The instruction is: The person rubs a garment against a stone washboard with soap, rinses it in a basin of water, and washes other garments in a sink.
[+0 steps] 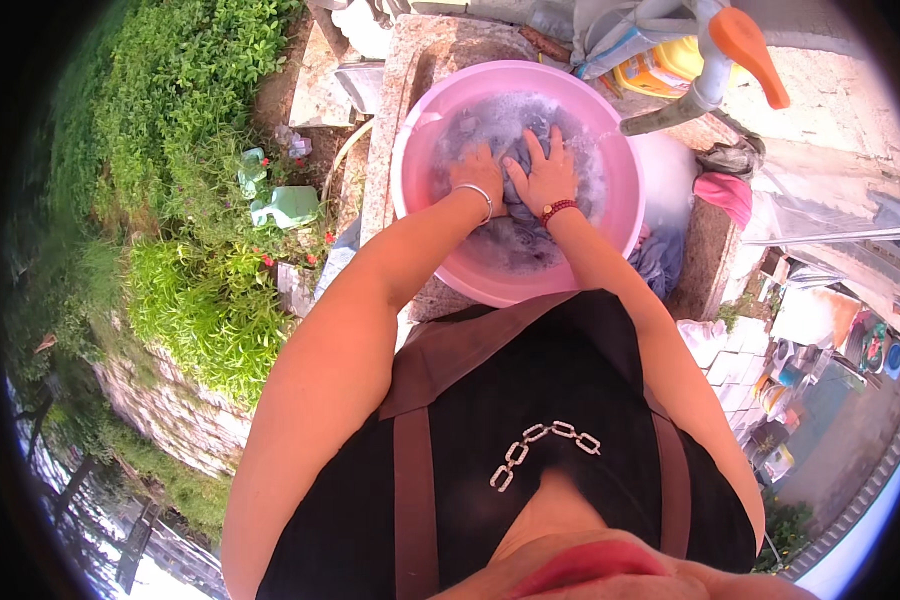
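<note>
A round pink basin [620, 200] holds sudsy water with a wet grey-blue cloth [520, 205] in it. My left hand [477, 172], below a silver bangle, is down in the suds at the cloth's left side. Its fingers bend into the cloth, and foam hides their tips. On the right side of the cloth lies my right hand [548, 175], palm down, with fingers spread and a dark red beaded bracelet at the wrist. The cloth bunches up between both hands; its lower folds are under water.
A grey tap pipe [660, 115] with an orange handle [750, 55] reaches toward the basin's right rim. The basin stands on a stone ledge [385, 180]. More wet blue-grey cloth [662, 265] lies right of it. Green plants [200, 310] and a pale green plastic jug [290, 207] are at left.
</note>
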The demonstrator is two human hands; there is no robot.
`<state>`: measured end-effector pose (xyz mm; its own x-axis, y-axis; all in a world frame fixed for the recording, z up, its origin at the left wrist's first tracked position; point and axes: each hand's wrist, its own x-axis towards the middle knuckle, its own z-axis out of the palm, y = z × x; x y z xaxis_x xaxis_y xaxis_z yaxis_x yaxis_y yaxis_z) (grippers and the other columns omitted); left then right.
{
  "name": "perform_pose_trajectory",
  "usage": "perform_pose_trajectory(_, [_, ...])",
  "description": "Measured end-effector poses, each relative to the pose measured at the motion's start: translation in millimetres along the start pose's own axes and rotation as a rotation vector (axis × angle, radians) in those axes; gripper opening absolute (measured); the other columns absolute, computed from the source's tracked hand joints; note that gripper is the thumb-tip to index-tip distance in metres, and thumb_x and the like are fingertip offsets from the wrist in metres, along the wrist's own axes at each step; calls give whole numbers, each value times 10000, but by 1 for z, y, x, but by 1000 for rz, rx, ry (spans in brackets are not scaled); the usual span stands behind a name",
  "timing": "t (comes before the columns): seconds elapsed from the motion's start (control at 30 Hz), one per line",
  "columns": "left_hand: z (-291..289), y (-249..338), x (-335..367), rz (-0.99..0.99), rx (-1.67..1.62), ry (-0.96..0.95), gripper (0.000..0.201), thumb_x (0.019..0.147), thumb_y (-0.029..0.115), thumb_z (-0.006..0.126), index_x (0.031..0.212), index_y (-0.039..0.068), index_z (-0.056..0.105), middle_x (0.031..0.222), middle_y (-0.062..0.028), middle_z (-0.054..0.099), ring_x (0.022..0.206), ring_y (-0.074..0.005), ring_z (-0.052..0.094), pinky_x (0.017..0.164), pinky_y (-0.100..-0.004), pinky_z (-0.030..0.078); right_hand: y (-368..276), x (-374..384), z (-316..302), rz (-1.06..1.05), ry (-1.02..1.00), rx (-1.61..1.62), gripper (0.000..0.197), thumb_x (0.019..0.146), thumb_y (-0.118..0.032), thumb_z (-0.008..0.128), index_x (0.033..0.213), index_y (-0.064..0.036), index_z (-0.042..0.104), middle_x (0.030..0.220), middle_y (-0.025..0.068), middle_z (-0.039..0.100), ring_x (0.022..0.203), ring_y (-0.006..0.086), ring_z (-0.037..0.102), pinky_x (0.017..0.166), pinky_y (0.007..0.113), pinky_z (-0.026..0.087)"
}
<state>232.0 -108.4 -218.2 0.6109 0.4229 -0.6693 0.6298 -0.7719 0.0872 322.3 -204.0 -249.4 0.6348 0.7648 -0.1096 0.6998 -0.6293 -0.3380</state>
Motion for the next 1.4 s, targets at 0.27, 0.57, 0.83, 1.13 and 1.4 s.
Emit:
perform_pose_trajectory(0.27, [6,-19,70,35,-190,-213,411,843,323,576,1143,52,649,1180,-129,641,1155,-287,584,971,-404,461,41,38,53,36,-273,-141,551,890,-428,520,1375,-172,459,1387,200,432,1225,424,444,1005,529,389])
perform_pose_trajectory(0.57, [-2,-25,86,102,80,-124,478,807,308,673,1180,12,630,1121,-132,674,1084,-285,625,940,-364,479,3,62,2,25,-294,-152,478,912,-343,479,1338,-127,506,1256,206,570,1142,385,554,1004,472,407])
perform_pose_trajectory(0.83, [-80,-28,-21,346,-790,377,716,669,249,845,1233,-89,560,1132,-163,658,1050,-228,629,931,-295,472,38,27,-54,-163,-223,622,563,881,-240,516,1404,-64,401,1398,236,447,1299,361,432,1100,412,321])
perform_pose_trajectory(1.13, [-173,5,-169,787,-1149,501,180,785,94,697,932,-2,657,810,-90,679,733,-154,634,671,-282,505,-23,-55,-95,-367,201,539,1194,561,-382,893,1464,-21,200,1494,225,233,1391,375,252,1138,441,249])
perform_pose_trajectory(1.4, [-148,-15,-170,897,-1627,341,425,730,19,754,1118,-68,604,1003,-155,678,876,-230,674,803,-339,560,-46,-18,-38,-199,466,1597,361,913,-134,547,1267,-64,533,1171,123,612,1090,263,581,932,394,473])
